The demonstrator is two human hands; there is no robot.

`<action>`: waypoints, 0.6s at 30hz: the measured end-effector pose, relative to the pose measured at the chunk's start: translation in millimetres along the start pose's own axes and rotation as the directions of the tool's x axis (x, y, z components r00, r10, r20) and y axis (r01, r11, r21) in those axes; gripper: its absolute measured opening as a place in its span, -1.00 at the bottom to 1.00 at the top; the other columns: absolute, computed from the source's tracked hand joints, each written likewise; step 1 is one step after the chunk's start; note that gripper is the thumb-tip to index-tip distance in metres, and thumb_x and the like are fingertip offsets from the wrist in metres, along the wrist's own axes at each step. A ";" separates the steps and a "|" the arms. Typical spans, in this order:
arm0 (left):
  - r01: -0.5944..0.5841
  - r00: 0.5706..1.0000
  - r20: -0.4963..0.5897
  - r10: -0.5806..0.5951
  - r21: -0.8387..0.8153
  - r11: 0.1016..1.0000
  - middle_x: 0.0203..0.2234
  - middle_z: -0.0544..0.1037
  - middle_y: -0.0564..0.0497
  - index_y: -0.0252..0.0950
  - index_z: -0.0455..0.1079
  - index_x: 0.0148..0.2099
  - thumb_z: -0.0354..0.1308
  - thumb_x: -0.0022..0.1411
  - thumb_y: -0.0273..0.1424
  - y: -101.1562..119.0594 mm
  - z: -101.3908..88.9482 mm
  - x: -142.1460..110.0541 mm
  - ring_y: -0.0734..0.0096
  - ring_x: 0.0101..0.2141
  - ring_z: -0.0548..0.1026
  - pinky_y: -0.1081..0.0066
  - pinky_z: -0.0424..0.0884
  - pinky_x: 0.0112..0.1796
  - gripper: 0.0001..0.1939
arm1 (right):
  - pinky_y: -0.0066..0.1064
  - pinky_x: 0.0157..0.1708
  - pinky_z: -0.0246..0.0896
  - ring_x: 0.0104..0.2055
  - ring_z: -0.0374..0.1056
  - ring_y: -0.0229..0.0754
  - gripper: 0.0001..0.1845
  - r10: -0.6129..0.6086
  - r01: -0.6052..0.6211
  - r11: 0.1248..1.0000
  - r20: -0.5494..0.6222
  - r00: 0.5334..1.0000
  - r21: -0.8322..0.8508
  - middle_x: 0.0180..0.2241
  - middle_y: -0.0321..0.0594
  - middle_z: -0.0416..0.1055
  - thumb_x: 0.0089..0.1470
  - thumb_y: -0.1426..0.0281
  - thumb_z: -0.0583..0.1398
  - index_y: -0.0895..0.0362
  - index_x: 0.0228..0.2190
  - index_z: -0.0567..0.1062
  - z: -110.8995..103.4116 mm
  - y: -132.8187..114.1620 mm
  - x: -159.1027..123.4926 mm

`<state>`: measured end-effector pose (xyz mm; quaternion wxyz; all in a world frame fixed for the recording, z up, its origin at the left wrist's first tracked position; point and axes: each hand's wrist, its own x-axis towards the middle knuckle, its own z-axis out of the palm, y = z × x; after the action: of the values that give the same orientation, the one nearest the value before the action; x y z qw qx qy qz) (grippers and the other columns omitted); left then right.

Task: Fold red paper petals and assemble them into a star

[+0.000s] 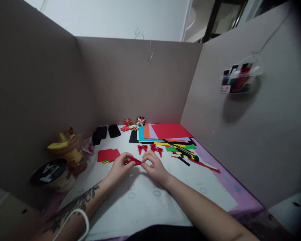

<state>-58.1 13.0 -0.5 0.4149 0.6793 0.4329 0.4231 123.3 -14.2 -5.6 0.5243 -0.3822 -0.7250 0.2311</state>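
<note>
A piece of folded red paper [136, 161] is stretched between my two hands, just above the white-covered table. My left hand [122, 163] pinches its wider left part. At the pointed right end, my right hand [154, 167] closes thumb and forefinger on the tip. Just beyond my fingers lie several small folded red paper pieces [160, 151]. Square red sheets [106, 155] rest left of my left hand, with yellow and green edges showing underneath.
Coloured paper sheets [172, 131] are stacked at the back right, near a yellow-black utility knife [185, 152] and paper scraps [183, 161]. Folded paper stars [140, 121] and a black phone-like object [114, 131] lie at the back. Pots [65, 149] stand left; partitions [140, 80] enclose the table.
</note>
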 end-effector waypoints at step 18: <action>0.039 0.999 0.021 -0.037 -0.110 0.993 -0.53 0.46 0.07 -0.32 0.33 -0.36 0.22 -0.06 -0.37 4.1 6.0 -2.2 0.47 -0.49 0.41 0.50 0.26 -0.45 -0.81 | -0.45 -0.42 0.20 -0.46 0.28 -0.28 -0.90 0.361 -0.342 0.870 0.013 0.932 0.354 -0.51 -0.32 0.35 -0.18 0.44 0.22 0.15 -0.52 0.37 14.4 20.2 -0.7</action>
<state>-52.0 8.5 1.1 0.4639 0.6508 0.4178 0.4322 116.2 -1.7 -25.8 0.5523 -0.4142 -0.5760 0.4377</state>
